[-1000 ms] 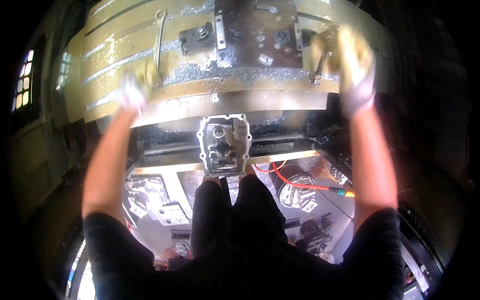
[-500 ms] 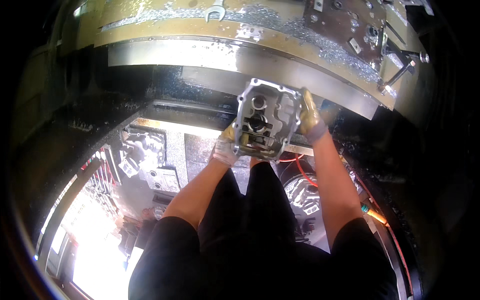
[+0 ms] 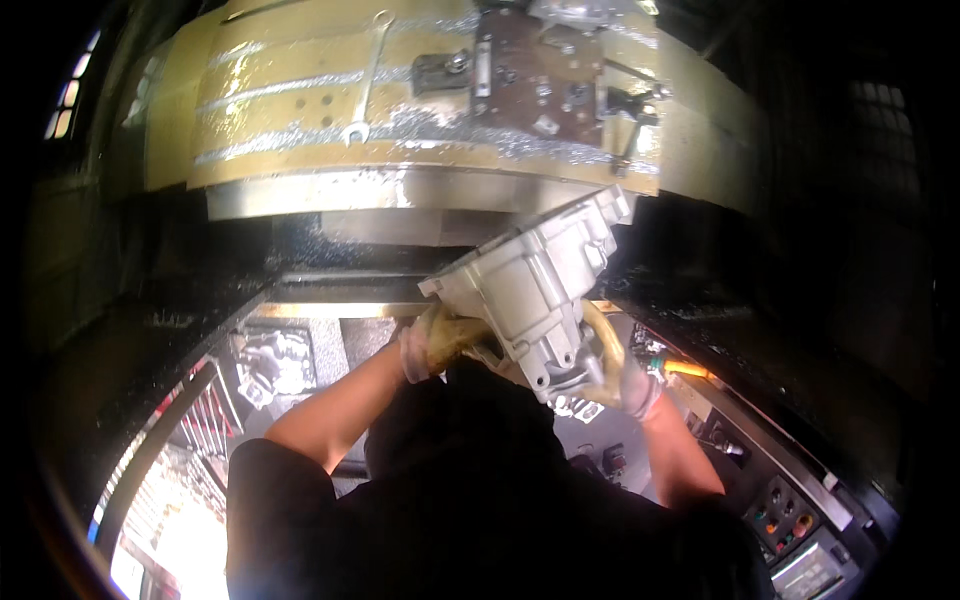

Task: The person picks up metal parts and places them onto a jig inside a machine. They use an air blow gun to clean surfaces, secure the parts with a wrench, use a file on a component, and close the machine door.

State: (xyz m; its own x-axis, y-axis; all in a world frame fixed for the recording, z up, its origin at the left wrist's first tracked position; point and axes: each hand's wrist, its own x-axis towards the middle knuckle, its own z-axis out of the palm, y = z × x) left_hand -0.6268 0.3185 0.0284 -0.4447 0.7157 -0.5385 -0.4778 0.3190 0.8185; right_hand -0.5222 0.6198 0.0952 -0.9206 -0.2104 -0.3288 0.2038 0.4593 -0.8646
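Landmark: the grey metal casting (image 3: 535,290), a ribbed housing held up and tilted in the middle of the view, its wide flange pointing up and to the right.
Left hand (image 3: 432,342): gloved, closed around the casting's lower left edge; the bare forearm rises to it from below left, elbow bent.
Right hand (image 3: 622,372): gloved, wrapped under the casting's lower right side, fingers curled up against it; the forearm comes up steeply from below right.
Casting's place: in the air, carried by both hands, just below the machine table (image 3: 300,110) and overlapping its front edge.
Above the casting: the yellowish table, strewn with bright metal chips; a wrench (image 3: 365,80) lies on it up and to the left, and a dark clamping plate (image 3: 540,70) with bolts sits straight above.
Below right of the casting: a control panel (image 3: 790,510) with coloured buttons.
Below left of the casting: a second grey casting (image 3: 272,362) lying lower down.
In the way: the table's front edge, close to the casting's top flange.
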